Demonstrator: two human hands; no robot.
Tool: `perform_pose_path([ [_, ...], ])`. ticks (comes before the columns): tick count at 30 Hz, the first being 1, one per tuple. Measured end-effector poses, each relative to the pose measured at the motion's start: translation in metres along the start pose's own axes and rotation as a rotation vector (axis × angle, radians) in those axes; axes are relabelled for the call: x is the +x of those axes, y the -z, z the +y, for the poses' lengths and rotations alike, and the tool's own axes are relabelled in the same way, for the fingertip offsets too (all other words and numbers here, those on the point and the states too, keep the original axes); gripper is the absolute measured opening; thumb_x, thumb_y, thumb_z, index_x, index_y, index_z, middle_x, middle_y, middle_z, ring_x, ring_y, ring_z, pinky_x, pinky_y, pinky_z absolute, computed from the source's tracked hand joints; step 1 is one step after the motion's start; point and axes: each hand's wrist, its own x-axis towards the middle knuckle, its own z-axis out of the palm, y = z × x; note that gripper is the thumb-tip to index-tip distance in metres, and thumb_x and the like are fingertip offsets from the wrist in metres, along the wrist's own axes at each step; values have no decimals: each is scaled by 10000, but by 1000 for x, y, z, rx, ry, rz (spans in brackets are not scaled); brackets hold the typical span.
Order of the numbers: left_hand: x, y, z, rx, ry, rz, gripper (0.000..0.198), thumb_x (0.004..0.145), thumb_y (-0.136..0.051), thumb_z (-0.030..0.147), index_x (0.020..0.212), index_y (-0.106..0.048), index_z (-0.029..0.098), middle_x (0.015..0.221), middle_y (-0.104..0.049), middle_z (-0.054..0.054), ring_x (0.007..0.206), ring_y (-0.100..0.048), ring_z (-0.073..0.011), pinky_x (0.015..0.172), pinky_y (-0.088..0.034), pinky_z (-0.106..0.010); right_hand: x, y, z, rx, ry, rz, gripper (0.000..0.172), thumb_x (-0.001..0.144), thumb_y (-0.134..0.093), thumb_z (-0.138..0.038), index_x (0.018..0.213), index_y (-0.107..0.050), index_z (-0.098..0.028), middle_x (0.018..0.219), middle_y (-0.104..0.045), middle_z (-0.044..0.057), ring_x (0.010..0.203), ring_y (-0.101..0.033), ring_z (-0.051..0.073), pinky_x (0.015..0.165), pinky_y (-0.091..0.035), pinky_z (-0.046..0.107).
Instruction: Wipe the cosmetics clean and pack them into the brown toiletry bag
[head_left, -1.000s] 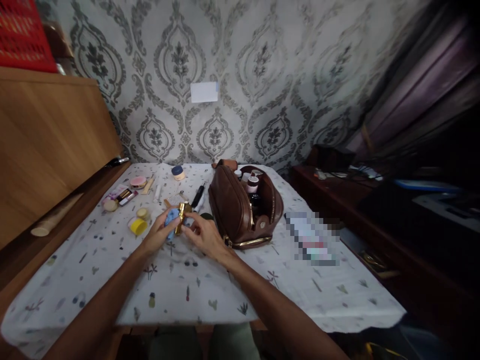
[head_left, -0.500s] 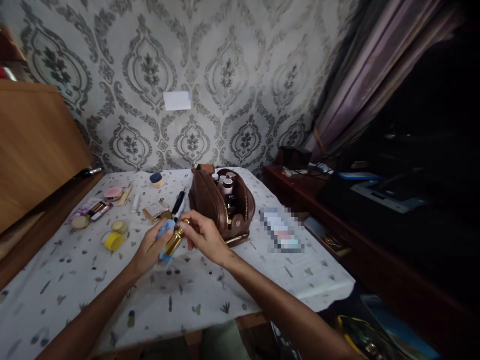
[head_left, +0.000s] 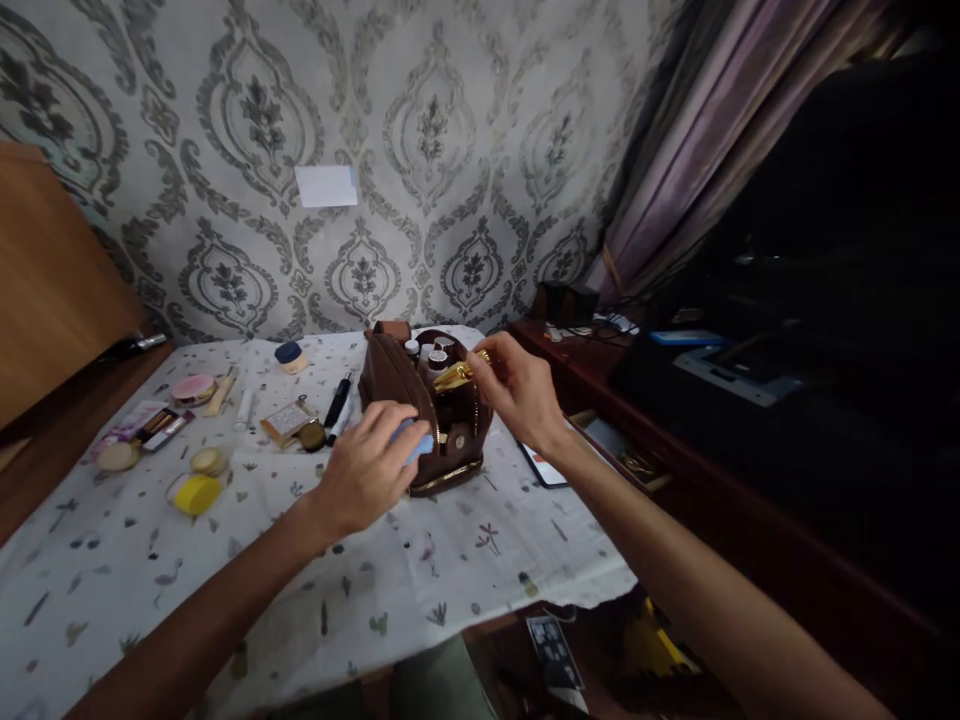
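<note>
gold piece [head_left: 453, 377]: near the centre of the frame, over the open mouth of the brown bag [head_left: 397, 372]; we cannot tell whether it touches the jars there.
gold handling: we judge it light, stiff and smooth, so apt to slip; we would pinch it firmly round the middle.
right hand [head_left: 525, 390]: thumb and fingers pinched on its right end.
left hand [head_left: 367, 462]: curled round the blue cloth [head_left: 417, 445], lower in the frame beside the bag.
cloth handling: soft, light; we can bunch it anywhere.
change: half a second ago we see both hands together left of the bag, gold against cloth; now they are apart.
</note>
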Motion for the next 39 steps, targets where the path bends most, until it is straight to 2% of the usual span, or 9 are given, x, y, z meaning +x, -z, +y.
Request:
perform_pose_path([
  [2,8,-11,7,88,-76,-46,318,892,-464,112,1154,-641,139,1197,-636,-156,1196,-542,-294,966,-487,-429,4,3,10,-235,24,-105,187,948,-532,-354,888,-573,-182,652,-590,-5,574,-527,137,568,-326,251],
  [5,13,-22,15,182,-102,-161,347,887,-444,79,1181,-628,86,1229,-619,-186,1254,-506,-316,954,-510,-451,7,3,12,-531,-11,-319,161,955,-525,-319,941,-597,-176,736,-671,33,649,-589,169,570,-283,262],
  [9,9,-21,13,205,-120,-206,297,874,-486,66,1079,-682,156,1265,-597,-160,1261,-497,-315,928,-537,-444,13,1,1,-782,-25,-600,198,989,-479,-304,1076,-602,-174,974,-732,91,820,-664,208,591,-298,269],
  [12,2,-17,8,197,-151,-189,354,848,-499,32,1100,-685,196,1299,-577,-159,1275,-488,-329,910,-551,-454,21,1,-6,-873,10,-726,238,995,-460,-275,1161,-590,-166,1088,-713,117,901,-674,224,621,-346,268],
  [16,-4,-18,5,191,-174,-159,436,819,-490,-17,1146,-669,209,1333,-563,-160,1303,-479,-328,924,-552,-462,32,2,-8,-905,103,-777,238,967,-517,-247,1169,-614,-166,1146,-681,126,969,-663,228,658,-400,265],
  [19,-8,-21,4,182,-173,-132,428,816,-504,-14,1155,-659,197,1340,-568,-162,1317,-476,-325,960,-538,-466,38,0,-6,-898,175,-872,211,937,-562,-213,1121,-650,-160,1094,-701,117,969,-666,224,673,-414,263],
  [22,-11,-23,3,187,-165,-145,423,808,-529,-4,1161,-650,196,1368,-560,-161,1333,-469,-322,978,-529,-465,40,-7,1,-938,205,-1009,196,931,-526,-158,1017,-701,-133,953,-734,128,870,-690,224,642,-404,269],
  [28,-16,-25,2,200,-158,-156,444,815,-544,16,1213,-624,196,1415,-531,-165,1361,-444,-325,986,-524,-464,43,-20,10,-978,307,-1050,225,901,-526,-105,992,-731,-97,845,-734,163,799,-697,221,649,-418,273],
  [39,-14,-25,5,239,-159,-119,385,847,-525,43,1177,-642,204,1380,-571,-152,1329,-486,-303,905,-559,-410,43,-32,-2,-1041,275,-1078,173,868,-604,-124,957,-753,-119,878,-752,169,825,-722,235,707,-473,290],
])
